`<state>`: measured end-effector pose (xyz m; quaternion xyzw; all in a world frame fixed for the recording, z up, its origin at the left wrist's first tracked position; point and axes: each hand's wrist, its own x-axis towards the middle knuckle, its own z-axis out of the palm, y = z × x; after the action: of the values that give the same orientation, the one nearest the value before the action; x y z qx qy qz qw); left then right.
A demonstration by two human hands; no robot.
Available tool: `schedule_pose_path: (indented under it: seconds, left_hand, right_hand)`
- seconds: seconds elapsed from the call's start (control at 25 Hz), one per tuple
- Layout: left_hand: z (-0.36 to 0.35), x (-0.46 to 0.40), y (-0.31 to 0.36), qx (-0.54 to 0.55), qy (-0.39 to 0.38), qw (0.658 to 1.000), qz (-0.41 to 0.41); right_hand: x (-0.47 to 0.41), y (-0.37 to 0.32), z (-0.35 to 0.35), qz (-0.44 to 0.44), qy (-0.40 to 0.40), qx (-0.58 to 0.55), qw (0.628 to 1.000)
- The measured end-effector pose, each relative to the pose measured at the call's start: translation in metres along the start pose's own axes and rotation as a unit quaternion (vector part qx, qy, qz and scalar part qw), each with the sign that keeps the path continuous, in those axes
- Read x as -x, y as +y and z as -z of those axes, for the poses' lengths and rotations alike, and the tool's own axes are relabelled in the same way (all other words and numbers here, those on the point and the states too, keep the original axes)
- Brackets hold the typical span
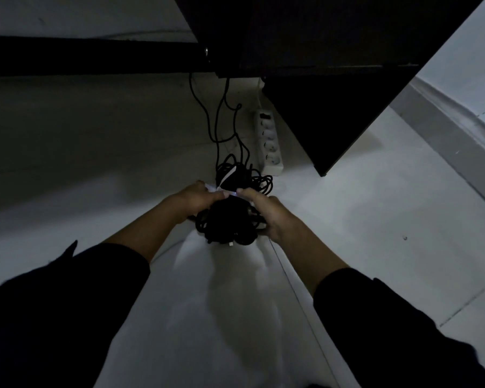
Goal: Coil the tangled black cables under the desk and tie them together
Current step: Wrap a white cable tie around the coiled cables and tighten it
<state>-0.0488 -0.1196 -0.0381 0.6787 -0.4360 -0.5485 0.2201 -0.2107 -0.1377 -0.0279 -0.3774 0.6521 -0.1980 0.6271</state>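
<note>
cables (224,222) bundled on floor, centre, just near of strip (269,141) | tie (226,177) runs far-near across bundle top | left hand (193,198) and right hand (266,214) flank bundle, each pinching tie, equally near | judged: tightening
</note>
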Motion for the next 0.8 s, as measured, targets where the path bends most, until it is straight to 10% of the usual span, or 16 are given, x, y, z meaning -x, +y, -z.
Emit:
schedule_pose_path:
  seconds: [0.32,0.8]
  left_hand:
    - [0.002,-0.005,-0.02,0.139,-0.045,0.989,-0.023]
    - [0.099,0.029,-0.005,0.135,0.095,0.986,-0.034]
  right_hand:
    - [0.001,0.002,-0.012,0.037,-0.063,-0.059,0.996]
    - [0.002,-0.035,-0.093,0.069,-0.127,-0.12,0.982]
